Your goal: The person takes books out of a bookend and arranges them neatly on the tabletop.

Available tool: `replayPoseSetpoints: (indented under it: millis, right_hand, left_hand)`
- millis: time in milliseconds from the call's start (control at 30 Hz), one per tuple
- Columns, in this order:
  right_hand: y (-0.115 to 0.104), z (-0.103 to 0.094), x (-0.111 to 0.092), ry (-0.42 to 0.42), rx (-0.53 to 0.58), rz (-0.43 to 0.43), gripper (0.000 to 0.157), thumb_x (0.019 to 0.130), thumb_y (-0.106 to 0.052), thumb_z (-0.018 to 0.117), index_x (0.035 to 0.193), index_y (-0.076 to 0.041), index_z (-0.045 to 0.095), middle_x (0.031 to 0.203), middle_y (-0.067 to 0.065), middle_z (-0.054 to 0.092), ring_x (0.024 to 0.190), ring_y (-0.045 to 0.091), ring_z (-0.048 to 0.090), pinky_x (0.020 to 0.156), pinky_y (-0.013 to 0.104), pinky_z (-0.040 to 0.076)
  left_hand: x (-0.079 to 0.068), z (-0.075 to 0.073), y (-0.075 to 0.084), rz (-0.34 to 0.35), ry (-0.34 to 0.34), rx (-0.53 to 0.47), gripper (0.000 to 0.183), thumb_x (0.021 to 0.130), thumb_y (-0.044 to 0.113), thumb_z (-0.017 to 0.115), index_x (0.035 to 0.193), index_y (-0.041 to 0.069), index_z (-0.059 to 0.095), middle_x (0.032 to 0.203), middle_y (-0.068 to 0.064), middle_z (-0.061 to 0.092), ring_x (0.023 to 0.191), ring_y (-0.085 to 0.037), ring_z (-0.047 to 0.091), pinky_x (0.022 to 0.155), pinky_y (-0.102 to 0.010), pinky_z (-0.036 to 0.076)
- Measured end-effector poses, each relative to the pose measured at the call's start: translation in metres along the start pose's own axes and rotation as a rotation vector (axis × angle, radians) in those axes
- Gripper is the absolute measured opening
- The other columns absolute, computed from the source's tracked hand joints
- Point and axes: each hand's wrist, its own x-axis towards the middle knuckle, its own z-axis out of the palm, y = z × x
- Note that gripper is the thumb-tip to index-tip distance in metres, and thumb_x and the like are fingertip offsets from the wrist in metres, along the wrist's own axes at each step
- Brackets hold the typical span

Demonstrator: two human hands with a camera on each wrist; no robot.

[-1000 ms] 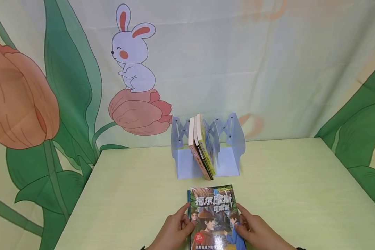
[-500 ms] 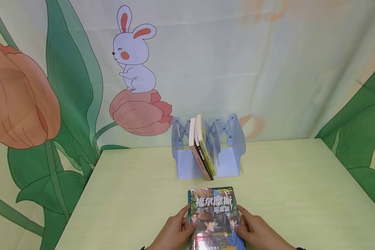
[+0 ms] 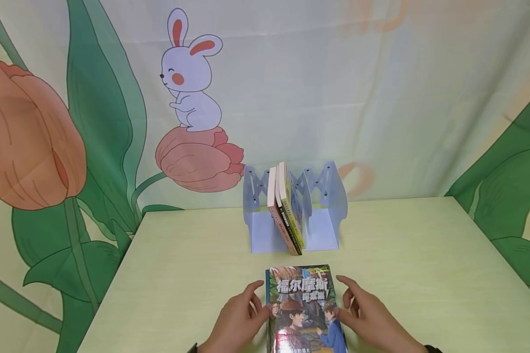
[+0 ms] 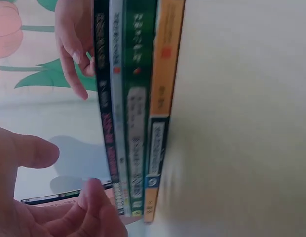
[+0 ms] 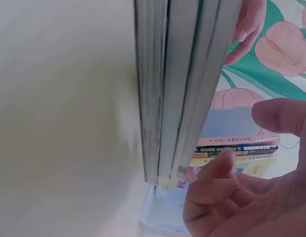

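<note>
Book stack [image 3: 301,314] prob heavy-ish, stiff, slick; grab both long sides imo. L fingers [image 4: 95,200], R fingers [image 5: 216,170] spread rn.

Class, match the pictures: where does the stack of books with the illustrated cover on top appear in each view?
Head: the stack of books is at bottom centre, cut off by the lower edge.
Left wrist: its spines run down from the top edge, just left of centre.
Right wrist: its page edges run down from the top edge, near the middle.
Shared landmark: the blue-grey book stand.
</note>
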Motion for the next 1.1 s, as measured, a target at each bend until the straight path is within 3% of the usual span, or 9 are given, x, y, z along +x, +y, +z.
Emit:
replayPoseSetpoints:
  millis: [100, 233, 333, 433, 567, 733, 900, 1100]
  right_hand:
    - [-0.001, -0.002, 0.001, 0.033, -0.038, -0.005, 0.063, 0.092, -0.029, 0.068, 0.146, -0.013, 0.040, 0.101, 0.001, 0.052, 0.074, 0.003, 0.049, 0.060, 0.022, 0.040]
    - [0.000, -0.001, 0.000, 0.087, -0.090, -0.036, 0.064, 0.090, -0.034, 0.070, 0.146, -0.022, 0.042, 0.121, 0.002, 0.053, 0.099, 0.015, 0.056, 0.071, 0.026, 0.047]
    - [0.000, 0.000, 0.001, 0.138, -0.143, -0.072, 0.067, 0.089, -0.038, 0.071, 0.147, -0.025, 0.042, 0.138, 0.003, 0.050, 0.119, 0.026, 0.056, 0.084, 0.041, 0.052]
    - [0.000, 0.002, 0.001, 0.166, -0.199, -0.093, 0.071, 0.087, -0.043, 0.071, 0.149, -0.025, 0.042, 0.149, 0.005, 0.043, 0.133, 0.034, 0.048, 0.093, 0.056, 0.047]
    - [0.000, 0.003, 0.003, 0.175, -0.254, -0.108, 0.074, 0.087, -0.051, 0.068, 0.152, -0.028, 0.038, 0.157, 0.004, 0.034, 0.139, 0.039, 0.040, 0.094, 0.065, 0.043]
    - [0.001, 0.002, 0.005, 0.200, -0.312, -0.193, 0.076, 0.088, -0.049, 0.068, 0.153, -0.033, 0.033, 0.161, 0.002, 0.028, 0.143, 0.039, 0.035, 0.098, 0.068, 0.038]
    - [-0.002, 0.001, 0.007, 0.196, -0.343, -0.246, 0.077, 0.088, -0.049, 0.068, 0.154, -0.035, 0.031, 0.162, 0.003, 0.026, 0.146, 0.037, 0.029, 0.103, 0.069, 0.030]
    - [-0.006, -0.001, 0.010, 0.210, -0.370, -0.299, 0.078, 0.088, -0.049, 0.068, 0.154, -0.033, 0.030, 0.163, 0.004, 0.025, 0.148, 0.033, 0.024, 0.107, 0.069, 0.024]
  left_hand:
    - [0.000, -0.003, 0.004, -0.019, 0.039, 0.036, 0.057, 0.093, 0.040, 0.061, 0.141, 0.011, 0.049, 0.096, 0.005, 0.061, 0.071, -0.005, 0.057, 0.060, -0.026, 0.042]
    - [-0.001, -0.002, 0.006, 0.021, 0.113, 0.120, 0.056, 0.091, 0.040, 0.064, 0.140, 0.014, 0.051, 0.122, 0.000, 0.062, 0.100, -0.017, 0.065, 0.076, -0.037, 0.051]
    - [-0.003, 0.000, 0.006, 0.075, 0.165, 0.190, 0.060, 0.090, 0.041, 0.065, 0.141, 0.015, 0.050, 0.140, -0.002, 0.055, 0.123, -0.024, 0.059, 0.091, -0.047, 0.051]
    - [-0.004, 0.002, 0.005, 0.116, 0.187, 0.240, 0.066, 0.089, 0.044, 0.066, 0.145, 0.015, 0.048, 0.150, -0.003, 0.047, 0.136, -0.027, 0.048, 0.101, -0.050, 0.046]
    - [-0.002, 0.002, 0.004, 0.155, 0.170, 0.267, 0.072, 0.089, 0.046, 0.064, 0.149, 0.015, 0.043, 0.158, -0.004, 0.037, 0.145, -0.032, 0.035, 0.109, -0.055, 0.037]
    - [0.003, 0.001, 0.005, 0.188, 0.146, 0.316, 0.076, 0.089, 0.049, 0.063, 0.153, 0.018, 0.036, 0.163, -0.004, 0.026, 0.150, -0.035, 0.024, 0.115, -0.059, 0.025]
    - [0.006, 0.000, 0.007, 0.242, 0.185, 0.362, 0.077, 0.089, 0.050, 0.062, 0.154, 0.021, 0.033, 0.164, -0.001, 0.023, 0.151, -0.033, 0.022, 0.115, -0.059, 0.026]
    - [0.014, -0.001, 0.009, 0.282, 0.257, 0.339, 0.083, 0.089, 0.049, 0.064, 0.157, 0.017, 0.027, 0.164, -0.001, 0.023, 0.151, -0.031, 0.021, 0.115, -0.057, 0.028]
